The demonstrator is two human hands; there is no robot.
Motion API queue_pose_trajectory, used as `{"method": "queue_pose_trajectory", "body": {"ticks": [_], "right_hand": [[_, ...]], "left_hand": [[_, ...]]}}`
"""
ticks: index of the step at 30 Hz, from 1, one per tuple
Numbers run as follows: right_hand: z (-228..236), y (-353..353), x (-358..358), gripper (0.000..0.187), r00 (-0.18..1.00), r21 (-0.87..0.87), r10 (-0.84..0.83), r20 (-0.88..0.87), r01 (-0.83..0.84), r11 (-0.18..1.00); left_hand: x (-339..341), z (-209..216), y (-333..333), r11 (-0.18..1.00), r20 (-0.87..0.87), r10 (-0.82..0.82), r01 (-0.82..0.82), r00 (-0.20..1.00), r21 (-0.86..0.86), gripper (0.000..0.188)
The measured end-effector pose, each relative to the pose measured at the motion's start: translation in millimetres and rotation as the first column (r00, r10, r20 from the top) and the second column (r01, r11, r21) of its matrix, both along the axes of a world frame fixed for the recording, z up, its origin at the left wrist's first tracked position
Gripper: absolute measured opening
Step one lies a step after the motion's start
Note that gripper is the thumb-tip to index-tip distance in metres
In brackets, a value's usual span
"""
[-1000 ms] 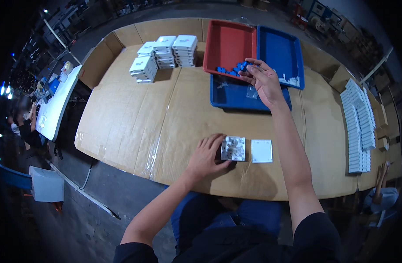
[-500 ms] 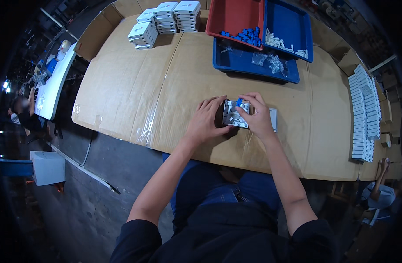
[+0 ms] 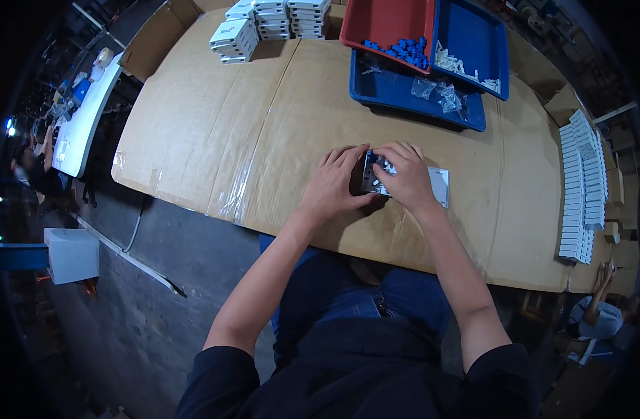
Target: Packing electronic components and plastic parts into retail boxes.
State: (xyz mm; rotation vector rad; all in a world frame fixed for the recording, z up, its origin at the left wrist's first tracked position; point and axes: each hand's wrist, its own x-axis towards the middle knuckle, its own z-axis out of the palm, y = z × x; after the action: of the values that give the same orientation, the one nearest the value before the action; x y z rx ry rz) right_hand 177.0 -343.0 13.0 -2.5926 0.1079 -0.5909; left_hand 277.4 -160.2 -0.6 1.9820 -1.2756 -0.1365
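- Your white casing [image 3: 377, 183] sits btwn both hands, toward the near edge of the cardboard-topped table [image 3: 194, 140], open side up, small parts visible inside.
- Your L hand [image 3: 332, 183] is along its left side: fingertips at the far-left corner, thumb round toward the near edge, so thumb & fingers are apart w/ the casing clamped btwn them.
- Your R hand [image 3: 407, 178] comes over the right half, fingers curled at the far side, thumb reaching in. Can't tell if those tips are together or pinching smth; the hand hides it.
- Key relation: casing interior lies directly under & left of the R fingertips; L hand only has the outer left wall, so R is nearer the inside.
- Long axis: casing looks abt square, no clear long way. A blue bit [image 3: 369, 154] shows at its far-left corner, by the L fingertips; too small to read its axis.
- White panel [image 3: 439, 186] lies flat just right of the casing, partly behind the R hand, so R is nearer; touching or not, can't tell.
- Far right of you: red tray [image 3: 386, 21] w/ blue pcs [image 3: 412, 50].
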Motion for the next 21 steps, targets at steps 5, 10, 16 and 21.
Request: {"method": "queue_pose_trajectory", "body": {"ticks": [5,10,16,21], "right_hand": [[-1.0,-2.1,1.1,0.023,0.999,-0.039,0.007,-0.054,-0.009,0.999],[1.1,12.5,-9.9,0.026,0.998,-0.202,-0.054,-0.044,0.044,0.978],[14.6,-27.2,-26.4,0.046,0.970,0.139,0.051,-0.237,-0.018,0.990],[46.9,-68.2,-108.7,0.065,0.925,0.259,-0.019,-0.379,0.126,0.958]], "left_hand": [[1.8,-0.1,0.7,1.000,-0.013,0.003,-0.003,1.000,0.010,0.092],[2.8,2.1,-4.7,1.000,0.005,-0.015,0.015,1.000,-0.008,0.090],[4.6,-7.4,1.5,0.997,0.055,-0.046,0.049,0.997,-0.052,0.090],[-3.5,3.9,0.0,0.999,0.038,0.025,-0.023,0.999,-0.035,0.092]]}}
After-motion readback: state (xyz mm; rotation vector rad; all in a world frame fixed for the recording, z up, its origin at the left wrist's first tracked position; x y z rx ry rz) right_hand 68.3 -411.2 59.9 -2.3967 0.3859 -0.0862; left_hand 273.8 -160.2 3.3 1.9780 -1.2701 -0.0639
